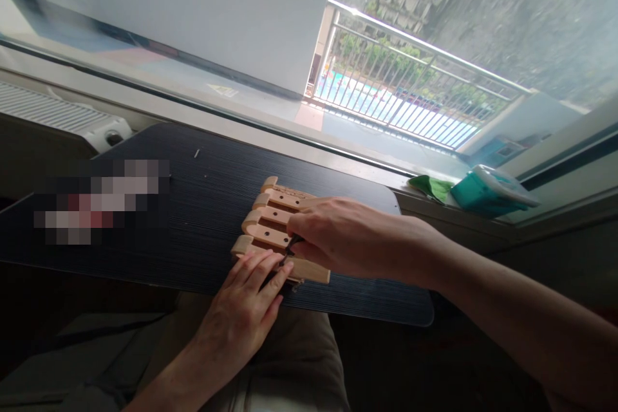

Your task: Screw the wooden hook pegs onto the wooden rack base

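A pale wooden piece [268, 215] made of several slats with rounded ends lies on the dark table. Dark screw heads or holes dot its cross strips. My left hand [246, 299] rests on its near slat, fingers stretched out and touching the wood. From the right, my right hand [333, 235] reaches over the slats, its fingers closed around a small dark tool [291, 244]. The tool's tip points down at the near strip, close to my left fingertips; its exact kind is mostly hidden. A bit of twine or chain [298, 284] shows by the near edge.
The dark wood-grain table [203, 219] stands against a window sill. A pixelated patch covers something at its left. A small light stick [197, 154] lies near the back edge. On the sill are a green cloth [431, 188] and a teal tub [485, 192]. A white radiator [62, 117] adjoins the table.
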{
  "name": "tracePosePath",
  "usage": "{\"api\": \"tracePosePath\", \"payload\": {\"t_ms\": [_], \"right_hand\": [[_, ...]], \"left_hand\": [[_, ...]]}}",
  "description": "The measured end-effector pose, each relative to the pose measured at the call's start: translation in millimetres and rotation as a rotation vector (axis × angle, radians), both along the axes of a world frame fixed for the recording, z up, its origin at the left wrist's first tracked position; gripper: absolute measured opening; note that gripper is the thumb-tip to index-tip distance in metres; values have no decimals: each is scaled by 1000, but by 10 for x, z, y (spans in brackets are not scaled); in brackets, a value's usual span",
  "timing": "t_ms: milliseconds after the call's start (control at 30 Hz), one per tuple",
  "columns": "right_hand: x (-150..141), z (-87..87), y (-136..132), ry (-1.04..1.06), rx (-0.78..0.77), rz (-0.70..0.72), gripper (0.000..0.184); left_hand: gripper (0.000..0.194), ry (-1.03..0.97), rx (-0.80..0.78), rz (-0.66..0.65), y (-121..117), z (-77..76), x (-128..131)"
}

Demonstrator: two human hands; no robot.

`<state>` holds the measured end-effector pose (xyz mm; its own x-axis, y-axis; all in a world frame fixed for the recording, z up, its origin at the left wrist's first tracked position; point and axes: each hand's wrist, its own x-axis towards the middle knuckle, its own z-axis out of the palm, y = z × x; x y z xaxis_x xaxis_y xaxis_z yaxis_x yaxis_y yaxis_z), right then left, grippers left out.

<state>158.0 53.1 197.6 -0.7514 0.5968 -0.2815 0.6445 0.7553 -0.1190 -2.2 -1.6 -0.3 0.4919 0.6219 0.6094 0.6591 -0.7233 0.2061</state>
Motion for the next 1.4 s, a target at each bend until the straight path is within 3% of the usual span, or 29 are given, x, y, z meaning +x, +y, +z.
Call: {"api": "tracePosePath", "payload": {"t_ms": [133, 300, 633, 933, 1167, 1400], "right_hand": [[2, -12, -30, 15, 77, 10, 18], [23, 58, -73, 44, 25, 68, 21], [40, 8, -31, 5, -31, -24, 17], [17, -32, -78, -64, 58, -46, 16], [46, 51, -68, 80, 64, 53, 16], [58, -18, -5, 37, 42, -6, 17]], "left_hand": [[41, 0, 12, -3, 2, 10, -3], [40, -3, 16, -1, -4, 32, -1], [37, -27, -29, -1, -13, 27, 12], [37, -21, -9, 2, -9, 45, 2], [36, -19, -1, 9, -3, 51, 4], [41, 11, -26, -13, 3, 39, -7]]}}
